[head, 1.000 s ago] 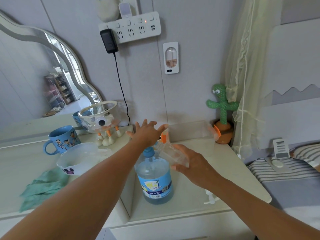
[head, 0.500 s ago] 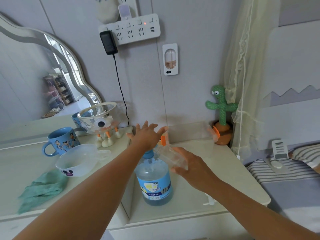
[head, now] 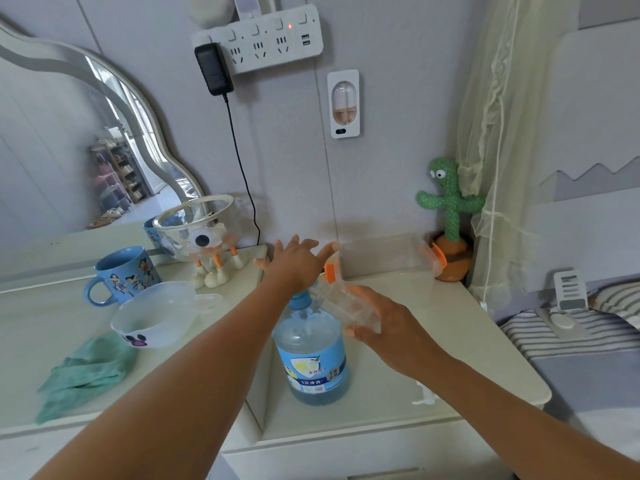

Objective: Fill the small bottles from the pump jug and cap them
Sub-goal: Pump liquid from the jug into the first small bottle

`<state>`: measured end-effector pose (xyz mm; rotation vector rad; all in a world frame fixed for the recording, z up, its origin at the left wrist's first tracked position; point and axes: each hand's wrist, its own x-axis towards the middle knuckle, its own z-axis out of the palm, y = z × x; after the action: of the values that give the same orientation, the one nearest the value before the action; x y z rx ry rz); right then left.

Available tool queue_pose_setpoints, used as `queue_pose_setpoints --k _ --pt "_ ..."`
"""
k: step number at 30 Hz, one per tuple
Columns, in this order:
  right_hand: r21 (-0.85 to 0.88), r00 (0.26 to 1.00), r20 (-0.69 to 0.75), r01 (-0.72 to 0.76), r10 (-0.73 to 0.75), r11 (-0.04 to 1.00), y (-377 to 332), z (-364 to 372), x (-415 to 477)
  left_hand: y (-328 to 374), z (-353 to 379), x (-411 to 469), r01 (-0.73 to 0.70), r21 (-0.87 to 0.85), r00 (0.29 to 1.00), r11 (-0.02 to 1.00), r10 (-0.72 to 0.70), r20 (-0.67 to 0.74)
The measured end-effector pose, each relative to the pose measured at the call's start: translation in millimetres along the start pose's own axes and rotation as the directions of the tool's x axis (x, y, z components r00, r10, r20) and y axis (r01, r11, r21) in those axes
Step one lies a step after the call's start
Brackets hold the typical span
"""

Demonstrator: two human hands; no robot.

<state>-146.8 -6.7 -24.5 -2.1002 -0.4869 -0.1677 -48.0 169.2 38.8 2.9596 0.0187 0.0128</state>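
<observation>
Blue-labelled pump jug upright, clear small bottle tilted beside its top

L hand, bottle: no visible shift

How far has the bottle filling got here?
Done: no filled or capped bottle shows. In hand: the right hand grips a clear small bottle tilted at the top of the pump jug, left hand spread open over it; the bottle looks empty. Left: filling and capping; a white part lies on the counter, perhaps its cap.
</observation>
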Motion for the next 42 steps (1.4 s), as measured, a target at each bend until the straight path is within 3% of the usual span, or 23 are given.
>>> queue_pose_setpoints --k 17,28,31,34,42 --pt "-0.081 0.999 0.043 -0.01 0.014 0.997 -13.0 -8.5 -3.6 6.6 -12.0 -9.9 0.043 -0.091 0.994 0.995 -0.034 0.101" --pt "-0.014 1.0 0.026 -0.003 0.003 1.0 -0.4 -1.9 1.7 5.0 3.0 1.4 0.011 -0.017 1.0 1.0 -0.011 0.008" --pt "-0.019 0.999 0.032 -0.006 0.007 1.0 -1.8 -1.3 -1.0 4.5 1.6 -1.8 -0.005 0.029 1.0 1.0 0.004 0.019" --pt "-0.045 1.0 0.012 0.004 -0.003 0.999 -3.8 -1.5 -2.4 2.8 -4.8 -2.2 0.048 -0.051 0.998 0.998 -0.046 0.045" --pt "-0.05 1.0 0.019 0.011 -0.01 0.999 -3.5 -2.9 0.4 2.3 -4.9 3.2 -0.039 0.0 0.999 0.999 0.039 0.033"
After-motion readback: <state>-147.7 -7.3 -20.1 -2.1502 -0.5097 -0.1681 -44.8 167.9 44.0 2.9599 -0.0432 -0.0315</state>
